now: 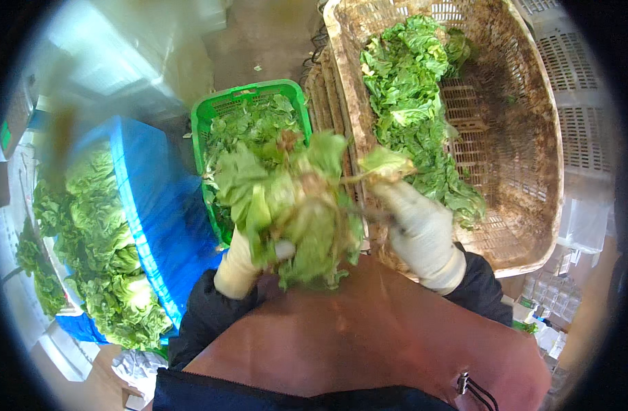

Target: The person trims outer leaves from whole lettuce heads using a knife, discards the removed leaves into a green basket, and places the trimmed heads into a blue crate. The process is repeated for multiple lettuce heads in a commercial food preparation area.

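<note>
A leafy head of lettuce (303,216), blurred and with its brownish base upward, rests on my gloved left hand (243,262). Most of that hand's fingers are hidden beneath the leaves. My gloved right hand (414,226) is just right of the head, with a loose, yellowing leaf (386,163) at its fingertips; blur hides the exact grip. Something thin and dark crosses between the right hand and the head, too blurred to name. Below the head spreads a reddish-brown apron (344,329).
A green basket (198,128) of loose leaves stands ahead. At right, a large, dirty plastic crate (555,154) holds heads of lettuce (411,97). More lettuce (108,241) lies at left beside blue sheeting (159,195). Stacked grey crates (576,103) stand far right.
</note>
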The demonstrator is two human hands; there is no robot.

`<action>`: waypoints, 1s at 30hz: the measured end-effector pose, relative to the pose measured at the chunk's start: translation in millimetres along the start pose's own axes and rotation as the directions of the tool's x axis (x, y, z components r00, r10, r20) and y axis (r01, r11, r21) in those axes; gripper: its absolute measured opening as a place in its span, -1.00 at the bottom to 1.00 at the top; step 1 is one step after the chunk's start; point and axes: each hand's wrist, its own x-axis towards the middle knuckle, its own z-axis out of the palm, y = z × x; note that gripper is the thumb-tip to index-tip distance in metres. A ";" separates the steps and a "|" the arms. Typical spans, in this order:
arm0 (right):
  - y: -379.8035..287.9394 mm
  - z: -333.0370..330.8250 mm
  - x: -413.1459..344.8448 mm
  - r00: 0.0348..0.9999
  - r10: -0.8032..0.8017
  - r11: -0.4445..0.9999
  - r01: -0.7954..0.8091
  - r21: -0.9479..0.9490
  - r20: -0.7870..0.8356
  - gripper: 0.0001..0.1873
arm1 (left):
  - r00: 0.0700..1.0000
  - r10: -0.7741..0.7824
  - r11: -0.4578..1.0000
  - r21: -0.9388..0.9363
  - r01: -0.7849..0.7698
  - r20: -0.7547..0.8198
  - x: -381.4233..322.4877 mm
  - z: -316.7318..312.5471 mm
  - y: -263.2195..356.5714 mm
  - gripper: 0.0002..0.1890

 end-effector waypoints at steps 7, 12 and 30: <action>-34.5 24.3 -4.0 0.856 -0.290 0.945 0.327 -0.013 0.428 -0.84 | 0.729 -0.644 -0.014 -0.957 0.291 0.231 -106.1 24.2 35.3 -0.34; -11.6 50.6 11.8 0.902 -0.055 0.968 -0.056 0.243 0.428 -0.54 | 0.711 -0.699 0.041 -0.988 0.152 0.080 -129.9 21.5 31.6 -0.39; -34.2 32.3 24.4 0.940 0.262 0.624 -0.336 0.706 0.217 -0.16 | 0.877 -0.470 0.319 -0.946 0.065 -0.098 -88.1 5.9 4.1 -0.02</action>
